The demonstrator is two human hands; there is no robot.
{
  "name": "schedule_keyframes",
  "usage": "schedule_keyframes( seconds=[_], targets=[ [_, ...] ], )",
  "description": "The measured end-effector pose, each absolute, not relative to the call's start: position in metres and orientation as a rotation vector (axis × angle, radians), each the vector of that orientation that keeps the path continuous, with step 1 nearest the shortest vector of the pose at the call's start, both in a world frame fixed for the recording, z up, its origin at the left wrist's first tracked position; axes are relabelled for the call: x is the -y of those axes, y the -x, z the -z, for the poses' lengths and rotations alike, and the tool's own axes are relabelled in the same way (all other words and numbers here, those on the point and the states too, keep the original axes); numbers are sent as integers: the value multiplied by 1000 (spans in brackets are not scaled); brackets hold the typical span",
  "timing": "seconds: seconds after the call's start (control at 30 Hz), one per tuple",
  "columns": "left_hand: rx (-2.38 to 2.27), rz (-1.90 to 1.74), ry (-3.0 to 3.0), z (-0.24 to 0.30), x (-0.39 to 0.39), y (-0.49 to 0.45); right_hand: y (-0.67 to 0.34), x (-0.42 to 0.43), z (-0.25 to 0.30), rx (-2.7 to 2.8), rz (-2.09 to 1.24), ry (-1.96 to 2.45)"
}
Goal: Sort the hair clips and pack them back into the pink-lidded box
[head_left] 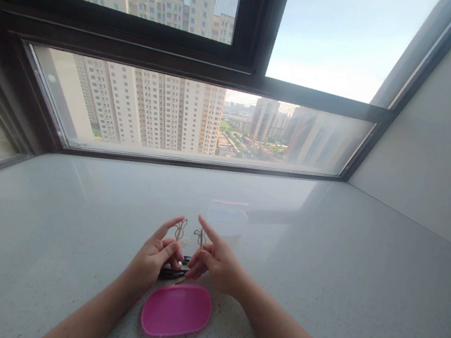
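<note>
My left hand [164, 249] pinches a small gold wire hair clip [179, 230], shaped like a butterfly, between thumb and fingers. A similar gold hair clip [200, 237], with a darker bar along it, is pinched in my right hand [212, 258]. Both clips are held up, a little apart from each other, with the index fingers raised beside them. Below the hands lies a black bundle [173, 274], partly hidden by the fingers, with a thin gold piece near it. Closest to me is a pink oval tray [176, 311] with rounded ends.
Everything rests on a pale speckled sill [80, 217]. Behind the hands lies a clear, whitish flat container or bag [228, 217], hard to make out. A dark-framed window [180, 65] closes off the back, and a white wall [429, 150] stands on the right.
</note>
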State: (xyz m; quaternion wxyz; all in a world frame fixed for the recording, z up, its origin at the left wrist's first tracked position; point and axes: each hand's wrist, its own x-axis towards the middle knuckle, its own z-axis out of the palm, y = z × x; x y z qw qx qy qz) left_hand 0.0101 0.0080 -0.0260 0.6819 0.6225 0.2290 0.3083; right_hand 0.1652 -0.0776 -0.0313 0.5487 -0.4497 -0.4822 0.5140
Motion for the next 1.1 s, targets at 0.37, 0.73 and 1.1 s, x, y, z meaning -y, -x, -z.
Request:
schedule_keyframes(
  seconds=[0.37, 0.73, 1.1],
  targets=[
    [-500, -687, -1394, 27, -8, -9, -165, 77, 32, 1129, -1211, 1034],
    [-468, -670, -1406, 27, -9, -10, -164, 75, 35, 1125, -1221, 1002],
    [-458, -678, -1409, 29, -10, -10, -165, 76, 32, 1136, -1226, 1014]
  ],
)
